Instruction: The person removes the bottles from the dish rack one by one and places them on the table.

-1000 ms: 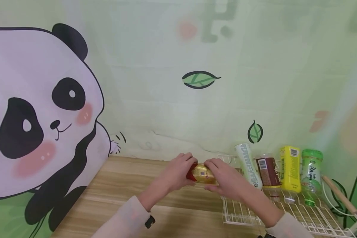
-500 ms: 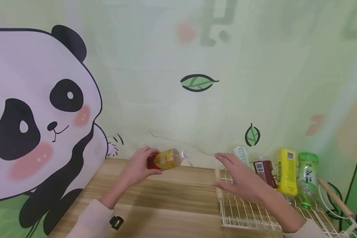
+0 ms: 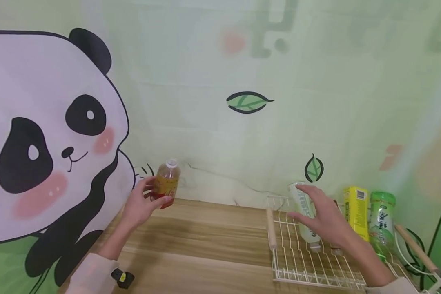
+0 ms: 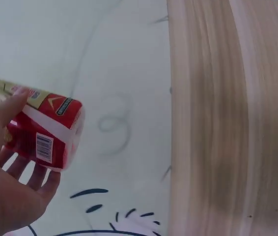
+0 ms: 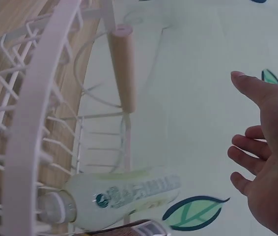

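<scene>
Two bare hands, one well to the left of the white wire rack (image 5: 32, 118), one above it. Far left of the rack, gripped in the left hand (image 3: 139, 208), a bottle with a red-and-gold label (image 3: 167, 183), nearly upright, neck up, leaning slightly toward the rack, base raised off the wooden table (image 3: 191, 241). Thumb across the front of the label, fingers curled round the other side and partly hidden behind the bottle in the head view; neck end cut off by the frame edge in the left wrist view, barcode too small to read. Over the rack, the right hand (image 3: 325, 214), thumb held well apart from the loosely bent fingers; sleeve cut off at the lower edge. In the rack, neck down, a pale green bottle (image 5: 124, 196), overlapped by the right hand in the head view. Beside it in the rack, a dark-labelled bottle (image 5: 151, 229), mostly behind the right hand in one view and cropped at the bottom in another. Toward the rack's right side, a yellow bottle (image 3: 358, 212), lower part covered by the forearm, and a green-ended clear bottle (image 3: 383, 216), lettering hard to make out.
</scene>
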{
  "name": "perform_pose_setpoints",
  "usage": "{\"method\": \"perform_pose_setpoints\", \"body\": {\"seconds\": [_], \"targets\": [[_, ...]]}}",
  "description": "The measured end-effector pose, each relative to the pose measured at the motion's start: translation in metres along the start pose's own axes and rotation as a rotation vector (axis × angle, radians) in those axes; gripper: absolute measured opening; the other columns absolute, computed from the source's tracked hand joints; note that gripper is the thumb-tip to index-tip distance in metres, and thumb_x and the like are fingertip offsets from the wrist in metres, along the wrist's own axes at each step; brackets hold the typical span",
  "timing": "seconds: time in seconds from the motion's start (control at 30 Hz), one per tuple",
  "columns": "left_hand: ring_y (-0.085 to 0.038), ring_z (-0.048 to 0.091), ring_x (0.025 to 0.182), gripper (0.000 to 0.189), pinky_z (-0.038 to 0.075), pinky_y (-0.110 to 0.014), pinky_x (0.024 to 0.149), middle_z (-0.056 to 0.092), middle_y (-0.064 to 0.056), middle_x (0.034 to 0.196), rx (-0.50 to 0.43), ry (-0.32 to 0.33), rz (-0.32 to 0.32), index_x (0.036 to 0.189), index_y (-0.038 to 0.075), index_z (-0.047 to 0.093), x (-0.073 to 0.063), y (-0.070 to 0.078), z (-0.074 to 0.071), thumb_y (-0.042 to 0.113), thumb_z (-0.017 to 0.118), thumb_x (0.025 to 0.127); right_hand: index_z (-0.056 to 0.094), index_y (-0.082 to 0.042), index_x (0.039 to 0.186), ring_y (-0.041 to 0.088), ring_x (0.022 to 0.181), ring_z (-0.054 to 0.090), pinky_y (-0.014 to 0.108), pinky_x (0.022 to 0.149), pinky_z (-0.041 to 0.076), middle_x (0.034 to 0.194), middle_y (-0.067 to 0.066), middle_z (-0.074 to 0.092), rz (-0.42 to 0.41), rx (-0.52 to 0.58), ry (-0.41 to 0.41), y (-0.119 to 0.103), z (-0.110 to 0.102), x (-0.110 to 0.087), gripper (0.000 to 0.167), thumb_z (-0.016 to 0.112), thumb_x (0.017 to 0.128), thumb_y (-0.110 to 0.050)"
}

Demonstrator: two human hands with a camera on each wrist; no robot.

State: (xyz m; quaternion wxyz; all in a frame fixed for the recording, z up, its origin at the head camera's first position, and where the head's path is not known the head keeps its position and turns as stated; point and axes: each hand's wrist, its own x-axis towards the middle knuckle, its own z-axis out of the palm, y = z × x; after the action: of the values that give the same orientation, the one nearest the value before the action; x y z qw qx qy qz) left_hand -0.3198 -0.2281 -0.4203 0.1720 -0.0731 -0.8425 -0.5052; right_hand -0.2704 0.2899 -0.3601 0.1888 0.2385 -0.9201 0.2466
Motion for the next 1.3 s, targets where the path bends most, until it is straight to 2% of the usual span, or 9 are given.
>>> {"method": "perform_pose_setpoints", "body": {"seconds": [0.1, 0.23, 0.33, 0.47, 0.63, 0.73, 1.0, 1.17, 1.3], "targets": [[-0.044, 0.047, 0.141, 0.087, 0.043, -0.057, 0.117, 0.046, -0.024, 0.155, -0.053, 0.059, -0.079, 0.160, 0.004, 0.036, -0.002, -0.010, -0.004, 0.029, 0.085, 0.093, 0.043, -0.001, 0.157, 0.050, 0.145, 0.042, 0.071, 0.113, 0.039, 0.159, 0.025, 0.045, 0.070, 0.016, 0.020, 0.008, 0.002, -0.001, 0.087, 0.082, 0.093, -0.045], [-0.045, 0.044, 0.144, 0.090, 0.041, -0.057, 0.119, 0.041, -0.026, 0.159, -0.076, 0.122, -0.172, 0.163, 0.004, 0.030, -0.008, -0.027, -0.007, 0.027, 0.083, 0.095, 0.038, 0.004, 0.158, 0.054, 0.145, 0.038, 0.074, 0.112, 0.037, 0.159, 0.031, 0.041, 0.175, 0.027, 0.025, 0.020, 0.007, -0.004, 0.094, 0.080, 0.094, -0.050], [-0.045, 0.045, 0.143, 0.090, 0.042, -0.057, 0.118, 0.042, -0.026, 0.158, -0.082, 0.193, -0.196, 0.162, 0.004, 0.032, -0.009, -0.044, -0.007, 0.026, 0.085, 0.093, 0.033, 0.007, 0.160, 0.056, 0.143, 0.038, 0.074, 0.111, 0.036, 0.158, 0.035, 0.039, 0.227, 0.044, 0.019, 0.032, 0.011, -0.004, 0.097, 0.077, 0.096, -0.051], [-0.045, 0.047, 0.141, 0.089, 0.043, -0.058, 0.117, 0.044, -0.026, 0.156, -0.088, 0.268, -0.205, 0.159, 0.003, 0.034, -0.005, -0.067, -0.004, 0.028, 0.086, 0.092, 0.027, 0.009, 0.161, 0.057, 0.142, 0.039, 0.074, 0.110, 0.038, 0.157, 0.037, 0.038, 0.284, 0.062, 0.003, 0.045, 0.012, -0.003, 0.101, 0.073, 0.097, -0.054], [-0.047, 0.048, 0.140, 0.089, 0.044, -0.060, 0.115, 0.044, -0.028, 0.155, -0.086, 0.285, -0.264, 0.160, 0.003, 0.033, -0.003, -0.089, 0.002, 0.028, 0.085, 0.093, 0.029, 0.014, 0.158, 0.057, 0.138, 0.043, 0.072, 0.108, 0.042, 0.153, 0.040, 0.042, 0.319, 0.031, -0.033, 0.053, 0.018, -0.006, 0.101, 0.074, 0.097, -0.053], [-0.047, 0.049, 0.138, 0.087, 0.045, -0.061, 0.114, 0.044, -0.028, 0.155, -0.081, 0.311, -0.273, 0.159, 0.002, 0.034, -0.003, -0.098, 0.004, 0.025, 0.085, 0.093, 0.031, 0.016, 0.156, 0.058, 0.137, 0.044, 0.072, 0.109, 0.042, 0.151, 0.041, 0.043, 0.316, 0.014, -0.041, 0.056, 0.024, -0.006, 0.100, 0.075, 0.097, -0.051], [-0.049, 0.051, 0.135, 0.084, 0.044, -0.064, 0.113, 0.048, -0.030, 0.149, 0.006, 0.315, -0.322, 0.157, 0.001, 0.036, -0.005, -0.112, 0.011, 0.027, 0.085, 0.093, 0.032, 0.018, 0.154, 0.058, 0.134, 0.047, 0.070, 0.107, 0.045, 0.148, 0.042, 0.046, 0.384, -0.021, -0.067, 0.060, 0.030, -0.008, 0.105, 0.074, 0.095, -0.058], [-0.050, 0.052, 0.133, 0.082, 0.043, -0.064, 0.114, 0.048, -0.031, 0.147, 0.012, 0.334, -0.322, 0.156, -0.001, 0.037, -0.004, -0.121, 0.010, 0.024, 0.084, 0.093, 0.035, 0.015, 0.154, 0.057, 0.131, 0.052, 0.067, 0.102, 0.050, 0.147, 0.041, 0.048, 0.381, -0.023, -0.079, 0.058, 0.033, -0.006, 0.103, 0.074, 0.095, -0.059], [-0.050, 0.051, 0.134, 0.081, 0.042, -0.064, 0.115, 0.047, -0.031, 0.149, 0.000, 0.319, -0.332, 0.156, -0.001, 0.036, -0.002, -0.127, 0.009, 0.023, 0.083, 0.094, 0.038, 0.014, 0.153, 0.056, 0.128, 0.056, 0.065, 0.100, 0.053, 0.146, 0.040, 0.050, 0.390, -0.038, -0.090, 0.059, 0.035, -0.005, 0.100, 0.075, 0.094, -0.058]]}}
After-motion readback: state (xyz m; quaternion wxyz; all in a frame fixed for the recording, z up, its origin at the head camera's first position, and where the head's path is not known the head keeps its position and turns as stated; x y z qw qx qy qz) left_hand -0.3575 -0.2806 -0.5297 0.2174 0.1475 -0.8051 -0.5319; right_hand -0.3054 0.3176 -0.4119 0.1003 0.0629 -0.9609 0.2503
